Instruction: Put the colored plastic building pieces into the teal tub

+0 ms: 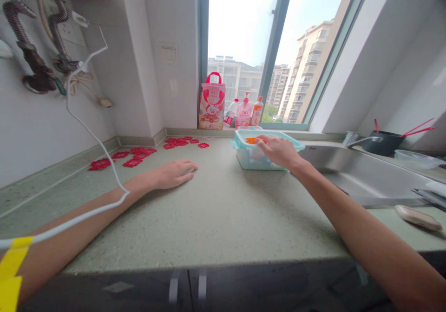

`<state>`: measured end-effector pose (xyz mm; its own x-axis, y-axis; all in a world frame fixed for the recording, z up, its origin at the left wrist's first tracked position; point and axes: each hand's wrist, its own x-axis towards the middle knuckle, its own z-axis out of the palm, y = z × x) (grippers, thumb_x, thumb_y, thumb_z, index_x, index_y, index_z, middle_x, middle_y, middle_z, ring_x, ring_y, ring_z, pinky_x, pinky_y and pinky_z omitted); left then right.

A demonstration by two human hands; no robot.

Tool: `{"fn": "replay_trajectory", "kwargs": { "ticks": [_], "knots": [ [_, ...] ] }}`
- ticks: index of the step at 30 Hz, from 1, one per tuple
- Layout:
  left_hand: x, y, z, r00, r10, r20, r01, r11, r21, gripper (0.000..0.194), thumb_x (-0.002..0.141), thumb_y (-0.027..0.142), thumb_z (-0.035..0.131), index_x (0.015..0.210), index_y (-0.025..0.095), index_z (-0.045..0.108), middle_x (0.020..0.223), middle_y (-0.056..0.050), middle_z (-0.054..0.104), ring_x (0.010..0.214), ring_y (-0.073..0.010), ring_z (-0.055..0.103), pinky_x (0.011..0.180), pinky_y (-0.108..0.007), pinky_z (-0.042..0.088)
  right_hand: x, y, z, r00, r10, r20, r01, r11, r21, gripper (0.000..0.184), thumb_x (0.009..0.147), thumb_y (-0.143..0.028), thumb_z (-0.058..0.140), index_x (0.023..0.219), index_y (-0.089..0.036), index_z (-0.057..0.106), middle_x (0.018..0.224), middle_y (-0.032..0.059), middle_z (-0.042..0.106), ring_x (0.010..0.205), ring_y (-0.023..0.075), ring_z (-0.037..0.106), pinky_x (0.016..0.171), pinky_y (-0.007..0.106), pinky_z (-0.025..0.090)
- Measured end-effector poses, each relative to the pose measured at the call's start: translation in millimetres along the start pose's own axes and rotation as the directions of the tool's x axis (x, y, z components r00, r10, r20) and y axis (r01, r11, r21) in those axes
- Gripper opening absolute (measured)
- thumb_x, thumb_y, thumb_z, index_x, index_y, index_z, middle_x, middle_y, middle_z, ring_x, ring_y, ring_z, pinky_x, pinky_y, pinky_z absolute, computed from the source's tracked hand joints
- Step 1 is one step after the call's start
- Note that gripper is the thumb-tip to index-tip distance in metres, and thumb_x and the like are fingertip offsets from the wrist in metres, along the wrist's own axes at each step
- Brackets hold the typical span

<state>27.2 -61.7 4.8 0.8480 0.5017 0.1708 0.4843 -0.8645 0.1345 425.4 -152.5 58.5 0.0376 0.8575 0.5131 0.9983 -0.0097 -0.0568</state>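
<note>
My left hand [176, 173] lies on the pale green counter, fingers stretched forward and holding nothing. Beyond and left of it, several red flat pieces with lacy edges [141, 152] are spread along the back of the counter, with another group of red pieces [176, 142] by the corner. My right hand [278, 150] is over a light teal plastic tub [265, 163], its fingers closed at an orange piece [251, 140] near the tub's left side. The fingertips partly cover that piece. Pale shapes show through the tub wall; what they are is unclear.
A steel sink [362, 172] is on the right, with a phone-like object [418, 217] at its front. A pink bag [212, 105] and several bottles [245, 110] stand by the window. A white cable [101, 140] hangs across my left forearm.
</note>
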Motion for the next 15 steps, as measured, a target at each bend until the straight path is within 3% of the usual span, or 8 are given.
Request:
{"fn": "replay_trajectory", "kwargs": {
  "ticks": [15],
  "knots": [
    [0.4, -2.2, 0.5, 1.0, 0.003, 0.014, -0.004, 1.0, 0.019, 0.043, 0.108, 0.043, 0.044, 0.138, 0.018, 0.063, 0.139, -0.014, 0.065, 0.128, -0.0261, 0.061, 0.114, -0.039, 0.044, -0.9, -0.6, -0.1, 0.999, -0.018, -0.033, 0.019, 1.0, 0.023, 0.045, 0.11, -0.05, 0.038, 0.126, -0.03, 0.075, 0.122, 0.0062, 0.075, 0.103, 0.0315, 0.069, 0.077, 0.034, 0.046]
  ]
}}
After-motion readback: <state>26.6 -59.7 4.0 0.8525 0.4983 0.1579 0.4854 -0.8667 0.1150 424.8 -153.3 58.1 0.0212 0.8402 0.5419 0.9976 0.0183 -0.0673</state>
